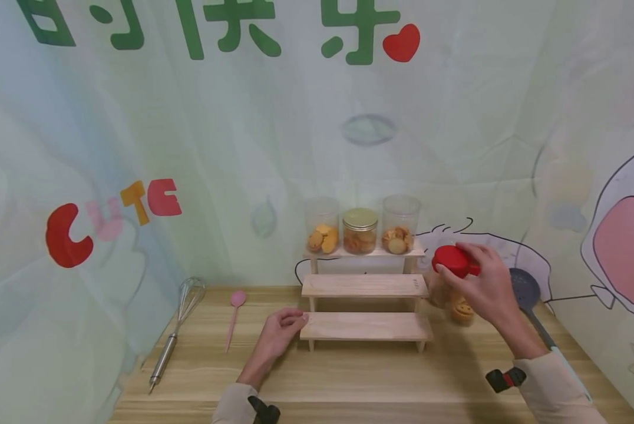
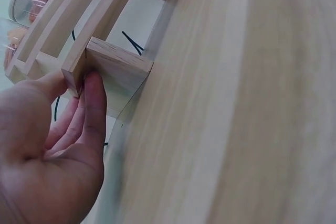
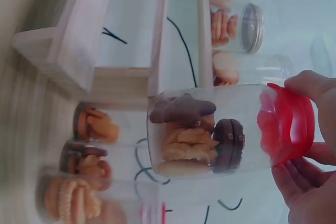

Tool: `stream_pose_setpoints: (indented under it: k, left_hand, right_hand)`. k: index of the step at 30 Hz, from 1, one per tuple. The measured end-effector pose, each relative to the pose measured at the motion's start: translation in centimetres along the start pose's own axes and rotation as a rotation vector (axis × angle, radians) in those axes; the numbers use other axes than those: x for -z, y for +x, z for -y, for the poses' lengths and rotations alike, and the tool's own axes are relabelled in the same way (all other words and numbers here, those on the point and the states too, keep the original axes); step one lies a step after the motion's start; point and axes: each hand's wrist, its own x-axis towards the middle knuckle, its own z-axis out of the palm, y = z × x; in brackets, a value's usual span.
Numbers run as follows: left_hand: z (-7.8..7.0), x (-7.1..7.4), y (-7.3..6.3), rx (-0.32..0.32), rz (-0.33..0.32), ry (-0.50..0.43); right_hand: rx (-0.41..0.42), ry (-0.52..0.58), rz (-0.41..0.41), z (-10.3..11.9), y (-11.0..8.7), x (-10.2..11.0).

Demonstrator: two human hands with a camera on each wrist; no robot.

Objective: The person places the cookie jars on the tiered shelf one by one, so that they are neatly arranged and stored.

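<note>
My right hand (image 1: 488, 287) grips a clear jar (image 3: 202, 129) by its red lid (image 1: 451, 261), thumb on one side and fingers on the other. Dark and pale cookies lie inside it, and it is held in the air to the right of a three-tier wooden shelf (image 1: 365, 325). At the left end of the lowest step, my left hand (image 1: 278, 334) pinches the board, with the thumb on top and fingers beneath, as the left wrist view shows. Three cookie jars line the top step; the middle jar (image 1: 360, 231) wears a metal lid.
More cookie jars (image 3: 94, 169) stand on the table right of the shelf, partly hidden behind my right hand in the head view. A grey skimmer (image 1: 526, 288) lies farther right. On the left are a whisk (image 1: 171, 341) and a pink spoon (image 1: 237, 300). A printed cloth (image 1: 232, 147) hangs behind.
</note>
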Motion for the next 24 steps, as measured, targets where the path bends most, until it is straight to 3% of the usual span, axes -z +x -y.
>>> stream_pose_setpoints:
  k: [11, 20, 24]
  left_hand:
    - [-0.3, 0.1, -0.2, -0.011, -0.006, -0.003]
    - [-0.2, 0.1, -0.1, 0.001, 0.0, 0.021]
    - [-0.1, 0.0, 0.0, 0.005, -0.002, 0.016]
  right_hand:
    - [0.029, 0.103, 0.013, 2.8, 1.8, -1.1]
    - [-0.069, 0.201, 0.115, 5.6, 2.6, -3.8]
    - [-0.046, 0.247, 0.129, 7.1, 3.0, -5.2]
